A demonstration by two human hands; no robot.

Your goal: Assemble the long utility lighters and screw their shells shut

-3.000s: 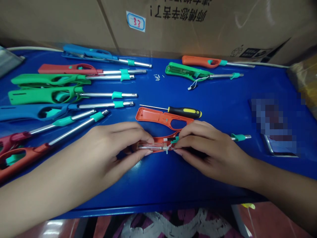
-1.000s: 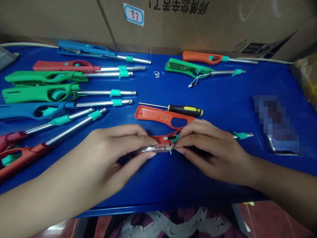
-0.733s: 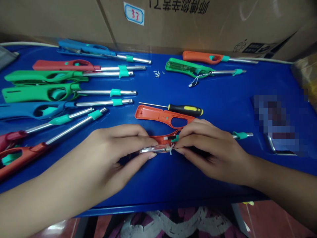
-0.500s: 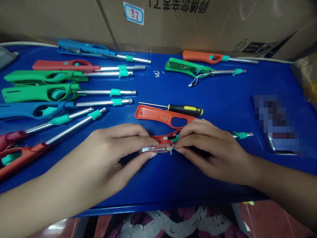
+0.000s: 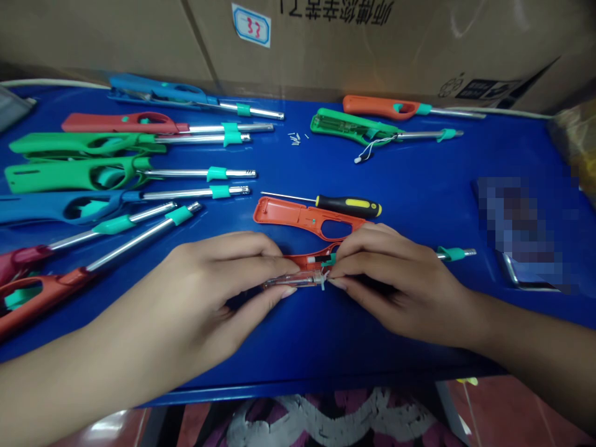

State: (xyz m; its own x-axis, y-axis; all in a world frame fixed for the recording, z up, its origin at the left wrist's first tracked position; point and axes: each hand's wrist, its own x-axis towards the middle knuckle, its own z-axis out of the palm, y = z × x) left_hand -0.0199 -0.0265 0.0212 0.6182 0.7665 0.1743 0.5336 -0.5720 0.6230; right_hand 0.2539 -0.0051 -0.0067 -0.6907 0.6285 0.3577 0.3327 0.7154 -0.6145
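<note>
My left hand (image 5: 209, 285) pinches a clear gas tube (image 5: 291, 281) lying in an opened orange lighter body (image 5: 307, 261) on the blue table (image 5: 419, 186). My right hand (image 5: 395, 282) grips the same lighter body at its trigger end, fingertips at the tube's small white valve. The lighter's metal nozzle with a teal collar (image 5: 454, 253) sticks out to the right of my right hand. The loose orange cover half (image 5: 302, 217) lies just behind, beside a black and yellow screwdriver (image 5: 347, 205).
Several assembled lighters in green, blue and red (image 5: 93, 174) lie in a row at the left. An opened green lighter (image 5: 358, 130) and an orange one (image 5: 395, 108) lie at the back. Tiny screws (image 5: 294, 138) lie mid-table. Cardboard boxes (image 5: 326, 37) stand behind. A blurred object (image 5: 521, 230) is at right.
The view has shifted slightly. My hands stay in place on the orange lighter, with the clear tube nudged a little between my fingertips.
</note>
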